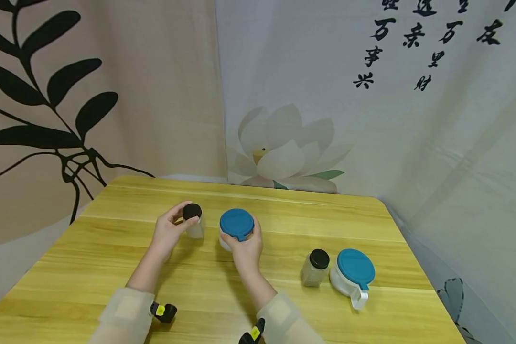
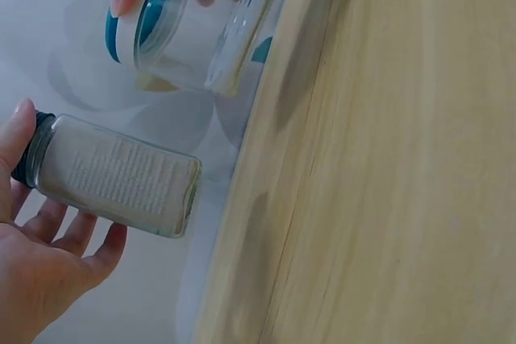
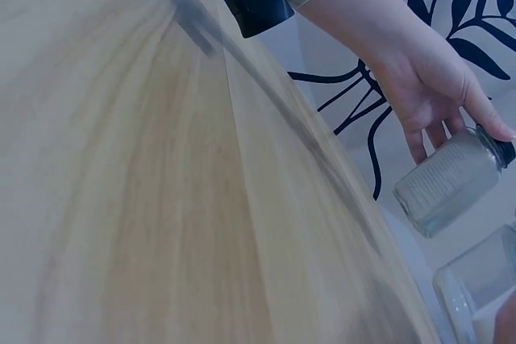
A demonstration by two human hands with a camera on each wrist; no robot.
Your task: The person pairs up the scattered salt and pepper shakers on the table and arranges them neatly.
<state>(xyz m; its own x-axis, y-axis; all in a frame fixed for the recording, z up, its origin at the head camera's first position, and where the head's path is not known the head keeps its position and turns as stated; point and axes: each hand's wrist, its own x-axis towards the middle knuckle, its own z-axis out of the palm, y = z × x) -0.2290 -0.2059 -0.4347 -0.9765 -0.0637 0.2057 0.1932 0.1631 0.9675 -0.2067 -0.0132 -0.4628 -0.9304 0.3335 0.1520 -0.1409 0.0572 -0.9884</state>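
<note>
My left hand (image 1: 167, 231) grips a small clear glass jar (image 1: 195, 230) with a black screw lid, thumb and fingers near the lid. The left wrist view shows this jar (image 2: 121, 175) with raised lettering on its side, held off the wooden table. To its right, my right hand (image 1: 249, 248) holds a wider clear jar with a blue lid (image 1: 236, 222) and a white collar. The blue-lidded jar (image 2: 189, 50) also hangs above the tabletop, its base showing. In the right wrist view only a bit of that jar (image 3: 472, 283) appears at the edge.
On the right of the wooden table (image 1: 266, 306) stand another black-lidded glass jar (image 1: 313, 274) and another blue-lidded jar (image 1: 355, 270) with a white handle, close together. Behind the table's far edge hangs a printed curtain (image 1: 284, 71).
</note>
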